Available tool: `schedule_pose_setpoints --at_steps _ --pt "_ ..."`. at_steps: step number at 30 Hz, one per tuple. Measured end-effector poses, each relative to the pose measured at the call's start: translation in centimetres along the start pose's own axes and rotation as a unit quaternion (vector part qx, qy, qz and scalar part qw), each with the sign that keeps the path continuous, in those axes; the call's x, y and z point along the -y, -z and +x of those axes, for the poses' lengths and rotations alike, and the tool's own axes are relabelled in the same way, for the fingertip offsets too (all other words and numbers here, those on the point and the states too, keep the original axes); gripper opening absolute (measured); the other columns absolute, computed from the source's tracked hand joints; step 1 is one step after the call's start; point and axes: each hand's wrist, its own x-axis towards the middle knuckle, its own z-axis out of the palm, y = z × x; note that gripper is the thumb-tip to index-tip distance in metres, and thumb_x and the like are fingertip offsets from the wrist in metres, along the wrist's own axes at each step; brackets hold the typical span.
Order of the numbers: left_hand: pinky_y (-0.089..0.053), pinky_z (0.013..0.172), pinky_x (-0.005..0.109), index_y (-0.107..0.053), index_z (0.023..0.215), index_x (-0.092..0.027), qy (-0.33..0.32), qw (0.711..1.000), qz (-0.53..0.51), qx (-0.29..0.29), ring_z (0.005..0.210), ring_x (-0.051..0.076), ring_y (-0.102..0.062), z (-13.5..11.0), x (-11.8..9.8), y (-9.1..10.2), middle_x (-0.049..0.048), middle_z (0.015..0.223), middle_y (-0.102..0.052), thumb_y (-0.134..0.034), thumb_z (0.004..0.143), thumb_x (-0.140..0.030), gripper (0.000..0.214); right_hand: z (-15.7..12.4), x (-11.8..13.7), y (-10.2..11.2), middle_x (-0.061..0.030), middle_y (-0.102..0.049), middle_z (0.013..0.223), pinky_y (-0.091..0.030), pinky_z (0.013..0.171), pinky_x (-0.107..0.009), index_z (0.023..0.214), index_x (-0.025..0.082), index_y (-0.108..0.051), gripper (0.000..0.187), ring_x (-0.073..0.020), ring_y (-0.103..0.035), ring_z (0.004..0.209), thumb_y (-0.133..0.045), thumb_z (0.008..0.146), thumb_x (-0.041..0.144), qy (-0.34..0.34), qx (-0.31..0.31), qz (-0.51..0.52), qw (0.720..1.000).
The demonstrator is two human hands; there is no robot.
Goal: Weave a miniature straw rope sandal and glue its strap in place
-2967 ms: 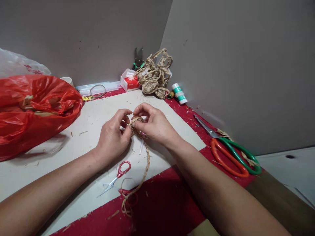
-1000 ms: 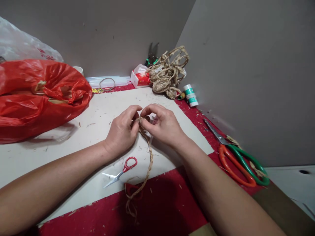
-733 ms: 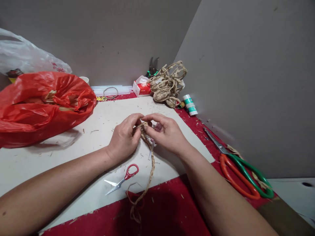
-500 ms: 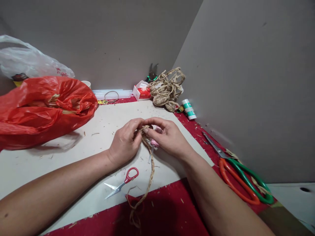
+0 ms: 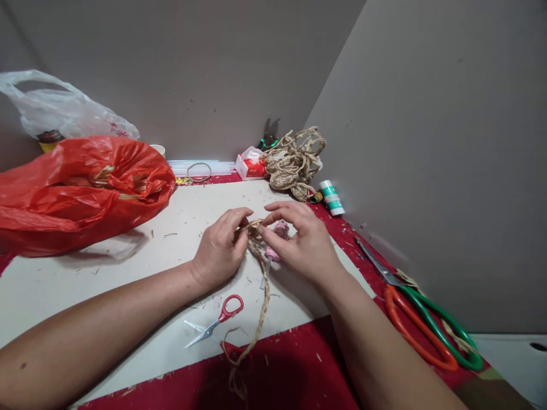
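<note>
A braided straw cord [image 5: 265, 296] is bunched into a small coil between my two hands, and its tail hangs down over the near edge of the white sheet. My left hand [image 5: 224, 242] is closed on the coil's left side, thumb and fingers pinching it. At the coil's right side, my right hand [image 5: 297, 236] holds the braid near the thumb and fingertips, with one finger raised. Beneath the right hand lies a pink object [image 5: 273, 252] with a clear stick [image 5: 265, 276], partly hidden by the thumb. Small red-handled scissors [image 5: 216, 322] lie open below my left hand.
A red plastic bag [image 5: 85, 199] fills the left side. At the back are clear sticks [image 5: 183, 168], a red-and-white box [image 5: 252, 165], a straw cord bundle [image 5: 290, 165] and a thread spool [image 5: 332, 198]. Large shears [image 5: 421, 310] lie to the right, beside the grey wall.
My right hand's fingers have loosened and lifted a little, showing more of the coil and the pink object. The view has shifted slightly. My left hand keeps its pinch.
</note>
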Motion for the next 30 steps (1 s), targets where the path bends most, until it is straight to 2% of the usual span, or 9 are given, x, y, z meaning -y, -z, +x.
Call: schedule_pose_setpoints --at_steps 3,10,14,23,27,29,30 --pt "-0.055 0.072 0.028 -0.053 0.112 -0.018 0.003 1.0 -0.001 0.0 0.088 0.016 -0.064 0.0 0.1 0.0 0.0059 0.098 -0.066 -0.051 0.082 -0.003 0.033 -0.3 -0.3 -0.4 -0.0116 -0.069 0.101 -0.046 0.088 -0.05 0.072 0.021 -0.062 0.007 -0.0302 -0.06 0.1 -0.065 0.078 0.019 0.041 0.022 -0.051 0.998" --pt "-0.055 0.073 0.029 -0.054 0.111 -0.019 0.006 1.0 -0.005 -0.006 0.09 0.016 -0.064 0.0 0.0 0.0 0.0058 0.1 -0.066 -0.051 0.082 -0.003 0.033 -0.5 -0.4 -0.8 -0.0106 -0.069 0.103 -0.045 0.086 -0.047 0.083 0.021 -0.06 0.004 -0.0295 -0.059 0.102 -0.064 0.081 0.02 0.063 0.009 -0.097 0.993" --pt "-0.055 0.075 0.031 -0.053 0.111 -0.019 0.001 1.0 0.002 -0.006 0.089 0.016 -0.064 0.0 0.0 0.1 0.0053 0.098 -0.066 -0.051 0.083 -0.003 0.033 -0.6 -0.1 -0.9 -0.0096 -0.068 0.103 -0.044 0.087 -0.046 0.077 0.022 -0.059 0.007 -0.0288 -0.059 0.101 -0.063 0.081 0.019 0.084 0.007 -0.112 0.99" --pt "-0.054 0.069 0.027 -0.054 0.109 -0.02 0.012 1.0 -0.012 -0.003 0.085 0.015 -0.062 -0.1 -0.2 -0.1 0.0038 0.094 -0.064 -0.052 0.083 -0.004 0.031 -1.0 1.3 -2.1 -0.0109 -0.068 0.101 -0.043 0.089 -0.047 0.073 0.022 -0.053 0.014 -0.0286 -0.058 0.1 -0.059 0.08 0.012 0.057 -0.021 -0.103 0.993" --pt "-0.053 0.069 0.027 -0.055 0.107 -0.02 0.071 0.996 -0.057 0.004 0.083 0.015 -0.062 0.1 -0.2 -0.1 0.0035 0.092 -0.064 -0.053 0.081 -0.003 0.031 -0.8 1.1 -1.7 -0.0098 -0.069 0.101 -0.045 0.088 -0.046 0.074 0.023 -0.055 0.011 -0.0287 -0.06 0.101 -0.062 0.08 0.017 0.027 -0.007 -0.044 0.999" --pt "-0.053 0.07 0.027 -0.055 0.105 -0.021 0.116 0.987 -0.108 0.008 0.083 0.015 -0.062 0.3 -0.2 0.0 0.0026 0.089 -0.063 -0.054 0.08 -0.005 0.03 -0.5 0.8 -1.1 -0.0094 -0.069 0.102 -0.048 0.086 -0.045 0.084 0.023 -0.06 0.003 -0.0274 -0.062 0.099 -0.061 0.082 0.021 0.002 -0.031 0.003 1.0" --pt "-0.052 0.071 0.026 -0.056 0.104 -0.021 0.14 0.98 -0.143 0.006 0.082 0.014 -0.062 0.5 -0.2 0.0 0.002 0.088 -0.062 -0.055 0.08 -0.006 0.028 -0.3 0.6 -0.7 -0.0095 -0.07 0.101 -0.049 0.084 -0.044 0.091 0.022 -0.062 0.008 -0.0268 -0.063 0.098 -0.06 0.083 0.023 -0.017 -0.052 0.02 0.998"
